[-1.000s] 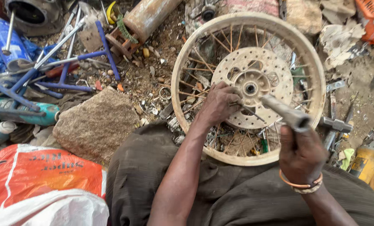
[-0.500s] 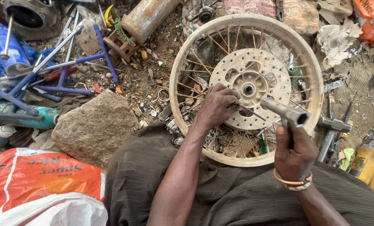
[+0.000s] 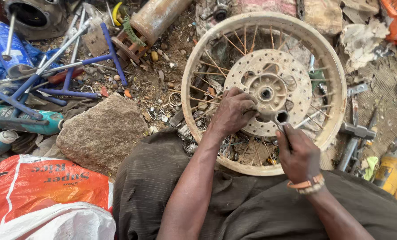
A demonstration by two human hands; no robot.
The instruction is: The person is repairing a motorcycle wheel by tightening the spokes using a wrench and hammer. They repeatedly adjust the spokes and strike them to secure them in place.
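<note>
A dirty white spoked wheel [image 3: 336, 66] lies flat on the ground in front of my knees, with a perforated brake disc [image 3: 292, 66] fixed round its hub [image 3: 266, 93]. My left hand [image 3: 231, 111] rests on the near-left edge of the disc, fingers curled onto it. My right hand [image 3: 298, 153] grips a metal socket wrench [image 3: 280, 118], whose open socket end sits at the disc's near edge, just below the hub. A bracelet is on my right wrist.
A large rough stone [image 3: 102, 131] lies left of the wheel. Blue metal tools [image 3: 69, 73], spray cans [image 3: 22, 120], a rusty cylinder [image 3: 156, 18] and scrap cover the dirt. A hammer [image 3: 354, 133] and a yellow container [image 3: 392, 171] sit right; an orange-and-white sack [image 3: 42, 195] lies near left.
My right hand has brought the socket wrench down from above the wheel onto the near edge of the disc. My left hand has stayed on the disc.
</note>
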